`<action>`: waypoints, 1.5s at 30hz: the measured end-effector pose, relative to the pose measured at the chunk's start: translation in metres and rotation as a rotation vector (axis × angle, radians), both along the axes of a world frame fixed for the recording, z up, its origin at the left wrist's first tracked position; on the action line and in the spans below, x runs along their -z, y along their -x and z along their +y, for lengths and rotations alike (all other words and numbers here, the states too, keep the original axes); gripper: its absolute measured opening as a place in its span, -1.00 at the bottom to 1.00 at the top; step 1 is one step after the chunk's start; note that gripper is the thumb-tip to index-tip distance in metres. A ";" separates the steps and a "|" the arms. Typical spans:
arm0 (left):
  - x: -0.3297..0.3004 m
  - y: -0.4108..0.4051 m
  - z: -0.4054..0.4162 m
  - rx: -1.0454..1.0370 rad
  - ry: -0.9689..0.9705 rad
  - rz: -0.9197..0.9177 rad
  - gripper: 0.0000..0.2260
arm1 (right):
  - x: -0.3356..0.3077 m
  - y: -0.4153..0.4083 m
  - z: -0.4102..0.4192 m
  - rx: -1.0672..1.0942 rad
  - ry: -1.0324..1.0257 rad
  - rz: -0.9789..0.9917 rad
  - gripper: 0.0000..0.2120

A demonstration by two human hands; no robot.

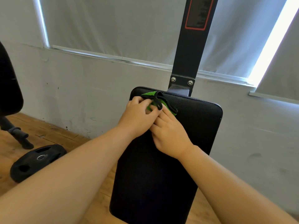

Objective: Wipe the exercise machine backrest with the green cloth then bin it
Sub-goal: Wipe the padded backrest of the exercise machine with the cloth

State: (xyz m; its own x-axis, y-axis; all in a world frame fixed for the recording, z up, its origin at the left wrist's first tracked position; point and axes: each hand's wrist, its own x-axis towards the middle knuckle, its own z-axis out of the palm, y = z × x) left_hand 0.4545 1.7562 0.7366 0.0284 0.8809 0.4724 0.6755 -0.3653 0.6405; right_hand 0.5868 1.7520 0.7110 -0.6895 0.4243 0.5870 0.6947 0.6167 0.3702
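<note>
The green cloth point(156, 103), soft, thin and edged with a dark cord-like trim, is bunched near the top of the black padded backrest point(186, 126), pinned there by the left hand point(139, 117) and right hand point(169, 135), whose fingers are curled onto it, though how firmly it is pinched cannot quite be made out. Being light and limp, it is best gathered in the middle. The backrest's grained vinyl looks smooth and firm.

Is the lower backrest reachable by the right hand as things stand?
Probably yes: the right hand already rests on the backrest beside the green cloth, and nothing lies on the pad below it.
</note>
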 end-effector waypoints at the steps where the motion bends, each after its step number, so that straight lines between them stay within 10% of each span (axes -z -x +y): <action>1: 0.000 -0.001 0.001 -0.012 -0.001 0.013 -0.66 | 0.004 -0.012 -0.002 -0.010 -0.038 0.038 -0.68; 11: 0.032 -0.021 -0.006 -0.100 -0.309 0.570 -0.51 | 0.000 -0.060 0.000 0.341 -0.215 0.380 -0.63; 23: 0.039 -0.035 0.007 0.135 -0.550 0.647 -0.61 | -0.020 -0.054 -0.002 0.309 -0.163 0.529 -0.63; 36: 0.054 -0.005 0.007 -0.370 -0.250 0.241 -0.70 | -0.016 -0.063 0.001 0.273 -0.190 0.484 -0.59; 45: 0.098 -0.003 -0.004 -0.016 -0.468 0.552 -0.57 | -0.014 -0.063 0.006 0.261 -0.251 0.466 -0.61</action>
